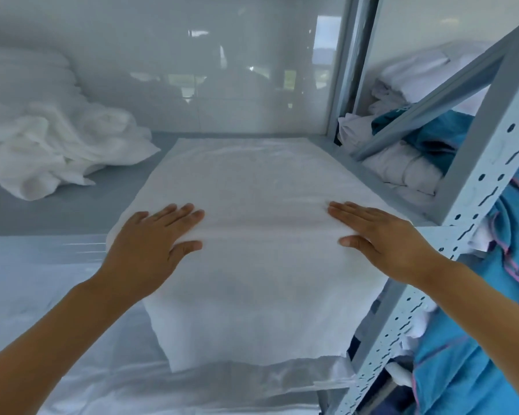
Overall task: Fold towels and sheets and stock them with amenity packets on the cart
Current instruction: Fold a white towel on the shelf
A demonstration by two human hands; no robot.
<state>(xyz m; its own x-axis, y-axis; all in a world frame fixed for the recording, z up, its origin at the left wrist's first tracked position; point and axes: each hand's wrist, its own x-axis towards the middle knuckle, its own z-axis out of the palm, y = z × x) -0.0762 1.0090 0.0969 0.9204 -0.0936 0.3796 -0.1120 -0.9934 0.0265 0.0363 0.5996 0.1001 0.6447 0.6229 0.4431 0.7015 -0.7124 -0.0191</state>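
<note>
Soft matt cloth towel (pixel 252 235) — painted perforated metal rack (pixel 474 187), glossy wall panel (pixel 222 70)

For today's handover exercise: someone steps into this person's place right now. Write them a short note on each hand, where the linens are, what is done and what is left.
Left hand: open, flat on the towel, left side.
Right hand: open, flat on the towel, right side.
The towel lies spread on the grey surface, its near end hanging over the edge.
Unfolded white pile sits at far left. White and blue linens fill the metal rack on the right.
Done: towel smoothed flat, it seems.
Left: fold it, fold the pile, stock the cart. No cart or amenity packets in view.
</note>
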